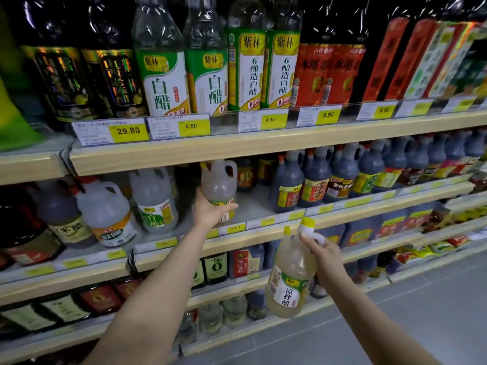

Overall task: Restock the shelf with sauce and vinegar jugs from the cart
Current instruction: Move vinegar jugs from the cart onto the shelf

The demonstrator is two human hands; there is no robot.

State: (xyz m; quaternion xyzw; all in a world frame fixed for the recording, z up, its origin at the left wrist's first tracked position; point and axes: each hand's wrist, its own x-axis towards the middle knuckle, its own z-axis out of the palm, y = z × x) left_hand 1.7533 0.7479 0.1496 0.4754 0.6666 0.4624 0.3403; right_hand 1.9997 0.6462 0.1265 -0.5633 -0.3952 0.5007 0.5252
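My left hand (210,210) grips the lower body of a pale vinegar jug (218,184) with a handle, held upright over a gap on the second shelf (253,204). My right hand (322,250) holds a second pale vinegar jug (291,277) by its white handle; this jug has a yellow cap and a green and white label, and it hangs tilted in front of the lower shelves. The cart is not in view.
Clear jugs (155,198) stand left of the gap and dark sauce jugs (288,181) to its right. Tall white vinegar and dark bottles (163,72) fill the top shelf. Lower shelves hold small bottles. Grey floor (408,312) lies at the lower right.
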